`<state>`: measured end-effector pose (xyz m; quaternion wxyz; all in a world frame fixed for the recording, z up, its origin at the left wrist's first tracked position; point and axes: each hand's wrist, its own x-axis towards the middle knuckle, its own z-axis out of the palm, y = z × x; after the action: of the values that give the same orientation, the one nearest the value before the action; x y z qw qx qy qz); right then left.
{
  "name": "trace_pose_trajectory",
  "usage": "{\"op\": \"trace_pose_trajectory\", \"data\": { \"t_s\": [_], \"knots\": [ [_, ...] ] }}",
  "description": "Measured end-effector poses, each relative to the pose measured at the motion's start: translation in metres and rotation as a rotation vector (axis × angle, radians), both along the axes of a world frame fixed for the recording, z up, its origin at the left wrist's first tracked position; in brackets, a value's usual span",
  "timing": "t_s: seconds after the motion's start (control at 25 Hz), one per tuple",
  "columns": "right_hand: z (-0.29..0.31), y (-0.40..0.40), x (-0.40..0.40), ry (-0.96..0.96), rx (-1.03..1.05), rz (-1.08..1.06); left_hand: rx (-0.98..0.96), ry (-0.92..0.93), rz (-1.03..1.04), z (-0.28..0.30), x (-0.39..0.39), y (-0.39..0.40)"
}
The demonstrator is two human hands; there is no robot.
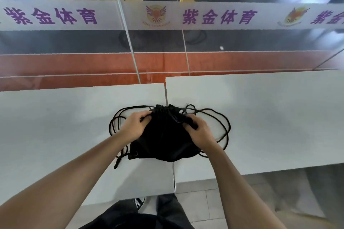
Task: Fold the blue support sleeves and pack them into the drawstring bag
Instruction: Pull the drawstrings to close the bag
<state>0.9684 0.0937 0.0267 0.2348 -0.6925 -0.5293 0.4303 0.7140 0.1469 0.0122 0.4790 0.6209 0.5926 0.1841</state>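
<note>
Black drawstring bag (pixel 165 135) lies flat on the bench (pixel 55 126), straddling the seam where two white tops meet, mouth away from the person and cinched into a bunched neck. No blue support sleeves in view; prob inside already, but can't tell.

Left hand (pixel 134 126): grip curled on the bag's left shoulder near the neck, fingers pinching fabric and what looks like cord. Right hand (pixel 200 130): grip curled on the right shoulder, fingers bunched into the cloth just below the neck. Both pressed onto the bag, neither spread.

Handling, as a guess: thin woven cloth, soft, floppy, light, w/ no stiffness, so it'll sag and fold wherever unsupported. Not fragile. Fabric looks slightly slick, so a pinch could slide; better to take hold at the gathered neck or on the cords (pixel 221 128), where there's bulk. Cords are long, looped loosely either side on the bench, one end trailing toward the near edge at left; could snag or tangle if the bag is lifted fast.

Surface: smooth matte white bench tops, right one set further away than the left, narrow gap btwn them under the bag.

Room: sports hall. Orange-red floor strip w/ white lines beyond the bench, then a white banner (pixel 167 15) w/ purple characters and a winged logo. Thin metal pole (pixel 128 35) crosses the view diagonally.
</note>
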Motion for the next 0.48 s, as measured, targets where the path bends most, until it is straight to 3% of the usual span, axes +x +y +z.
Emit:
{"op": "trace_pose_trajectory", "data": {
  "t_s": [0.08,0.2,0.48],
  "knots": [
    [0.002,-0.018,-0.004,-0.022,0.096,-0.054,0.041,-0.06,-0.037,0.016,0.002,-0.006],
    [0.02,-0.05,-0.016,0.072,0.213,-0.299,0.092,-0.113,-0.125,0.048,0.009,-0.008],
    [0.078,-0.164,-0.047,0.219,0.405,-0.772,0.123,-0.183,-0.535,0.101,0.02,-0.046]
  ]
}}
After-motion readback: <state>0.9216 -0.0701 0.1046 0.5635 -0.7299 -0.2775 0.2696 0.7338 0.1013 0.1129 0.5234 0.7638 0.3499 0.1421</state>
